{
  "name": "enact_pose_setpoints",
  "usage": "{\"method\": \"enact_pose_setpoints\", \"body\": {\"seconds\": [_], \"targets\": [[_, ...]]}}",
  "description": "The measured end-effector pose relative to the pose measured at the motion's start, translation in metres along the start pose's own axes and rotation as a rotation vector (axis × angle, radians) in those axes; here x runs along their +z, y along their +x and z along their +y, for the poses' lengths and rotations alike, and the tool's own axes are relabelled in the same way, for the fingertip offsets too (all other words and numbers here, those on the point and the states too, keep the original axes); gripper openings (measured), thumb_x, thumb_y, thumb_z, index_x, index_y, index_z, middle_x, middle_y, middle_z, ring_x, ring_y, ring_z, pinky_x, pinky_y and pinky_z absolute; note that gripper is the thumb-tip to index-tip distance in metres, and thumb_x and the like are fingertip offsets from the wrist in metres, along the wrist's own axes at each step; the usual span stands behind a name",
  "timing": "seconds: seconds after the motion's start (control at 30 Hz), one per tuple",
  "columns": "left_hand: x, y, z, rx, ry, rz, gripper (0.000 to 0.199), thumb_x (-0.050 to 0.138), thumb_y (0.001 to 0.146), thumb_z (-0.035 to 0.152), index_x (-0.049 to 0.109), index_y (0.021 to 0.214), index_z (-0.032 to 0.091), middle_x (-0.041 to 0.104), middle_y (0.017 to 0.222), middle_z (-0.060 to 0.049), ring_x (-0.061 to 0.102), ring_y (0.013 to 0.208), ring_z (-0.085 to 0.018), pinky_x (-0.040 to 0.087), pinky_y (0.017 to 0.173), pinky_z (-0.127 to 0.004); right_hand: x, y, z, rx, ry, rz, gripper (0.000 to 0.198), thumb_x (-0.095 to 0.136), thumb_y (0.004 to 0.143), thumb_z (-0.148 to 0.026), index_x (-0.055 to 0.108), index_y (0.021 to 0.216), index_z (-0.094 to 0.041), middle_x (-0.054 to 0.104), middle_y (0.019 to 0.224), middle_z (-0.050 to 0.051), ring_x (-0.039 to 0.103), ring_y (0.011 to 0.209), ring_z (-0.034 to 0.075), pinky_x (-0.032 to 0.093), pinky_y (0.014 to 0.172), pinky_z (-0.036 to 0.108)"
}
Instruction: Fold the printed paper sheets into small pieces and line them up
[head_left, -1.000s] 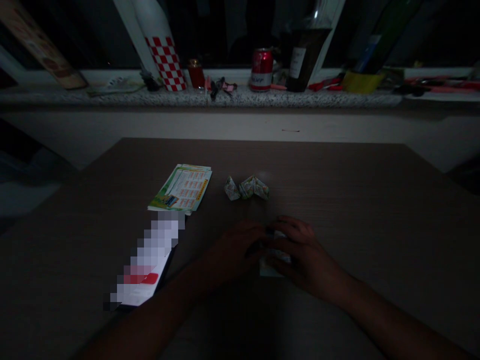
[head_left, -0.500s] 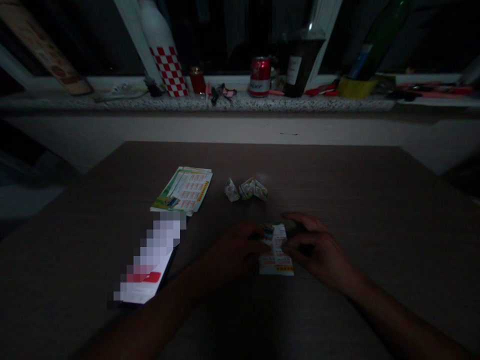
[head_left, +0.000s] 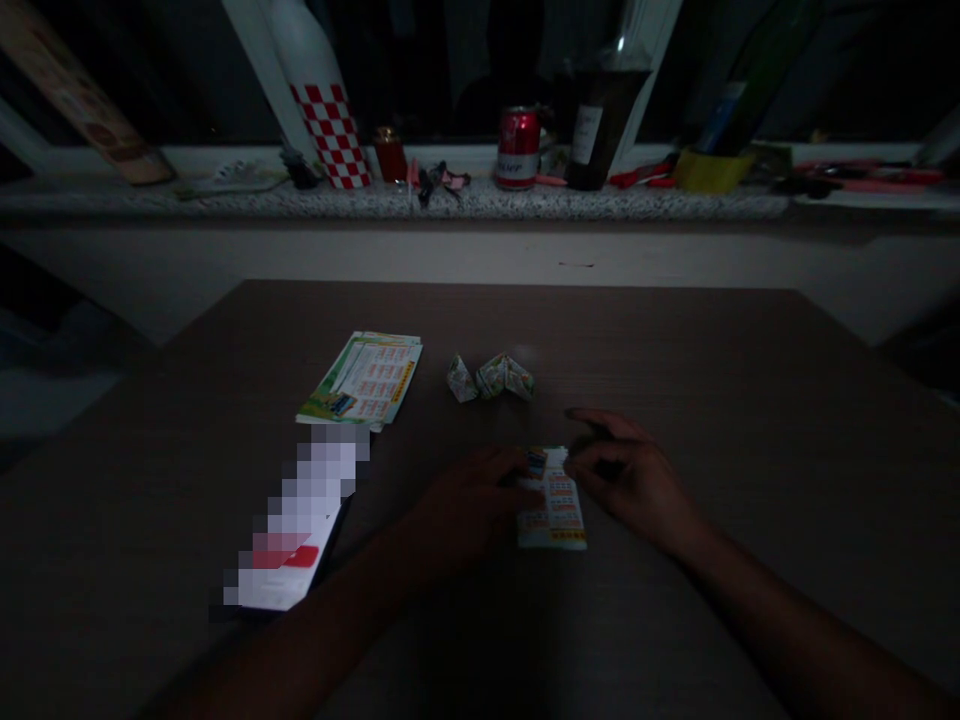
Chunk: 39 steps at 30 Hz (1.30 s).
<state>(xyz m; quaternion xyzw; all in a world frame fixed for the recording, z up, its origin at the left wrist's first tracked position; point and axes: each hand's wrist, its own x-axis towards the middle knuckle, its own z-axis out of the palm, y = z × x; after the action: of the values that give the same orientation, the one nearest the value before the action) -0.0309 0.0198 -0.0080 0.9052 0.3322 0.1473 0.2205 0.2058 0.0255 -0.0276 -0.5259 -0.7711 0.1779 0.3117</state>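
Note:
A small sheet of printed calendar paper lies on the table before me, with rows of orange print and a yellow strip at its near edge. My left hand reaches over its left side, fingers stretched out and resting on it. At its upper right edge, my right hand has thumb and index finger pinched together, other fingers raised; the fingertips meet the paper's edge. Beyond the hands stand two folded paper pieces, a smaller one and a wider one.
To the left lies a stack of similar printed sheets. A lit phone with a blurred screen sits nearer, beside my left forearm. On the granite sill stand a red can, a checkered bottle and a dark bottle.
My right hand's pinched fingertips have slid up along the paper's right edge. My left hand stays nearly in place. The view has shifted slightly.

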Motion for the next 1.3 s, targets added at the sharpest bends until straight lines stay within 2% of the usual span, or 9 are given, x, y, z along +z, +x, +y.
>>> {"method": "enact_pose_setpoints", "body": {"seconds": [0.23,0.37,0.5,0.8,1.0,1.13,1.3], "targets": [[-0.001,-0.001,0.002,-0.024,0.0,-0.01,0.036,0.056,0.081,0.007,0.067,0.111,0.024,0.055,0.126,-0.008,0.051,0.118,-0.024,0.046,0.098,-0.039,0.004,0.012,0.007,0.023,-0.016,0.095,0.01,0.064,0.079,-0.023,0.073,0.073,-0.023,0.066,0.116,0.008,0.061,0.108,0.027,0.046,0.093,0.048],[0.001,-0.002,0.001,-0.021,-0.001,0.008,0.036,0.053,0.083,0.006,0.066,0.111,0.025,0.054,0.127,-0.007,0.051,0.118,-0.023,0.047,0.097,-0.039,0.003,0.009,0.011,-0.048,0.005,0.054,0.01,0.065,0.082,-0.024,0.074,0.081,-0.023,0.066,0.115,0.009,0.061,0.108,0.026,0.047,0.092,0.045],[0.001,-0.002,0.001,-0.02,-0.016,0.011,0.035,0.053,0.083,0.006,0.066,0.11,0.024,0.054,0.126,-0.007,0.051,0.117,-0.022,0.047,0.096,-0.038,-0.002,0.003,0.018,-0.093,-0.069,-0.013,0.011,0.067,0.081,-0.029,0.075,0.087,-0.027,0.063,0.122,0.008,0.059,0.112,0.027,0.046,0.093,0.049],[-0.001,-0.001,0.003,-0.051,-0.026,-0.012,0.038,0.053,0.082,0.006,0.066,0.112,0.026,0.055,0.124,-0.006,0.052,0.116,-0.021,0.046,0.097,-0.037,-0.022,-0.008,0.007,-0.075,-0.176,-0.226,0.057,0.08,0.064,-0.042,0.064,0.119,-0.035,0.044,0.145,0.007,0.043,0.13,0.035,0.038,0.101,0.057],[-0.002,-0.001,0.003,-0.025,-0.011,0.016,0.039,0.056,0.079,0.004,0.066,0.11,0.025,0.056,0.124,-0.007,0.052,0.116,-0.023,0.047,0.095,-0.038,-0.025,-0.015,0.007,-0.079,-0.214,-0.281,0.09,0.083,0.052,-0.046,0.051,0.135,-0.031,0.031,0.153,0.011,0.034,0.136,0.039,0.032,0.105,0.059],[-0.006,0.001,0.008,-0.035,0.028,-0.02,0.034,0.057,0.081,0.007,0.068,0.108,0.024,0.058,0.118,-0.007,0.054,0.111,-0.023,0.048,0.093,-0.037,-0.026,-0.016,0.007,-0.089,-0.231,-0.317,0.093,0.081,0.055,-0.045,0.045,0.139,-0.029,0.028,0.154,0.012,0.029,0.138,0.038,0.03,0.107,0.058],[-0.01,0.004,0.012,-0.02,0.086,-0.034,0.031,0.055,0.082,0.009,0.067,0.108,0.023,0.057,0.119,-0.007,0.053,0.11,-0.023,0.048,0.09,-0.037,-0.027,-0.012,0.002,-0.109,-0.159,-0.3,0.086,0.081,0.056,-0.043,0.05,0.134,-0.028,0.032,0.153,0.011,0.032,0.137,0.037,0.027,0.108,0.06]]}}
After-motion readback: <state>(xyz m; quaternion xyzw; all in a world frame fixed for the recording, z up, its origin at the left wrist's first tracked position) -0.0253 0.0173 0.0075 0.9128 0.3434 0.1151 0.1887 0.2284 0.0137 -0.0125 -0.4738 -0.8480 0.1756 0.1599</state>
